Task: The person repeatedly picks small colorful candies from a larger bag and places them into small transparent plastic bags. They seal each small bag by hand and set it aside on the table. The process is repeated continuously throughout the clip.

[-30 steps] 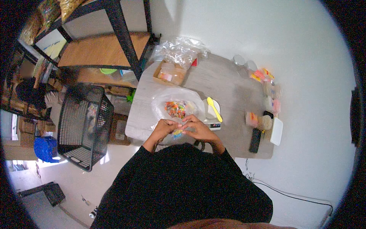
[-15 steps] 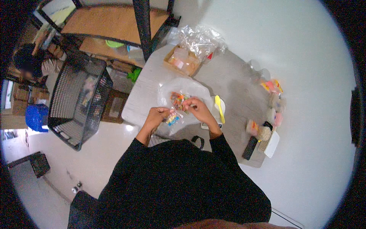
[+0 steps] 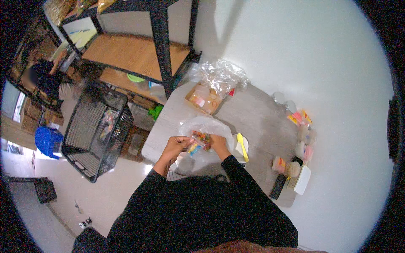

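Note:
My left hand pinches the edge of a small clear plastic bag with blue and yellow pieces inside. Just beyond the bag, a heap of small colourful pieces, mostly orange, red and green, sits in a whitish, plastic-like round container. My right hand is curled at the right side of that heap; its fingertips are hidden, so what they grip does not show. A yellow spoon lies to the right of my right hand, over a pale round thing.
On the grey table stand a cardboard box beside crumpled clear plastic, and small packets, jars and a white tray along the right. A dark mesh basket and shelving are at left; a person is beyond.
My right hand has come down from above the heap to its right side, fingers now out of sight. The small bag has moved up against the heap. The whole view has shifted.

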A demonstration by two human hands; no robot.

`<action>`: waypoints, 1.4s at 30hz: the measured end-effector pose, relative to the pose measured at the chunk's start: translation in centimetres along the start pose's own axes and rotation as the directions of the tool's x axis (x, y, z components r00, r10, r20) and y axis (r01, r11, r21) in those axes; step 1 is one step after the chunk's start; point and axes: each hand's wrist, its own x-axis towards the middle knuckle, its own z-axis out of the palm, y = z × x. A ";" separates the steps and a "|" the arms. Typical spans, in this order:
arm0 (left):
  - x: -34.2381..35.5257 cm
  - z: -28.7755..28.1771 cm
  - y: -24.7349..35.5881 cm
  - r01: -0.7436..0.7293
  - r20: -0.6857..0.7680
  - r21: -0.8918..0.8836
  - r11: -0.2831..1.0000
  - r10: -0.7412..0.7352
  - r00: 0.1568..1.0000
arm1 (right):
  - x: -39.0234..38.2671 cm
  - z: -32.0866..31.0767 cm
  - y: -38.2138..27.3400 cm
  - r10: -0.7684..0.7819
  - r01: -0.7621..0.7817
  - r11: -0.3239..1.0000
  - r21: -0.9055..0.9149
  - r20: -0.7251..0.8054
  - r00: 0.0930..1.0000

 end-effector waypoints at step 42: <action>-3.0 2.2 2.3 -0.095 0.192 0.118 0.988 0.071 0.979 | -5.4 -26.4 -6.1 -0.133 0.118 0.680 0.724 -0.036 0.990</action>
